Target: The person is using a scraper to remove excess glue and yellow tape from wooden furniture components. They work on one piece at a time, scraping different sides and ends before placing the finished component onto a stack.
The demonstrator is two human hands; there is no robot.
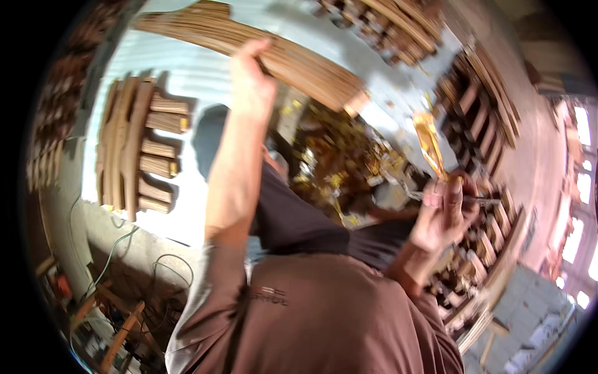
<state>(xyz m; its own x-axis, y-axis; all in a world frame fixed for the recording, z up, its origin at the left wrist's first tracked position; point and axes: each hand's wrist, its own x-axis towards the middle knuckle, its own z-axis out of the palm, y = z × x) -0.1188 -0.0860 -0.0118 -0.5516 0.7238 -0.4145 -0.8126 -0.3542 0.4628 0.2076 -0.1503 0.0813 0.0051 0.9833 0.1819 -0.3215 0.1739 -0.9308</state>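
Note:
My left hand (251, 80) reaches far forward and presses its fingers on a long curved stack of wooden strips (274, 53) lying on the pale workbench (180, 68). My right hand (443, 212) is closed around a brush with a wet amber, glue-coated tip (430, 143), held up near the right side. Below the brush stands a dark, glue-spattered container (339, 159). My brown shirt fills the lower middle of the view.
A curved slatted wooden frame (137, 149) lies on the bench at left. More slatted frames are stacked at right (479, 112) and lower right (486, 249). Cables and small tools (118, 274) hang below the bench's left edge.

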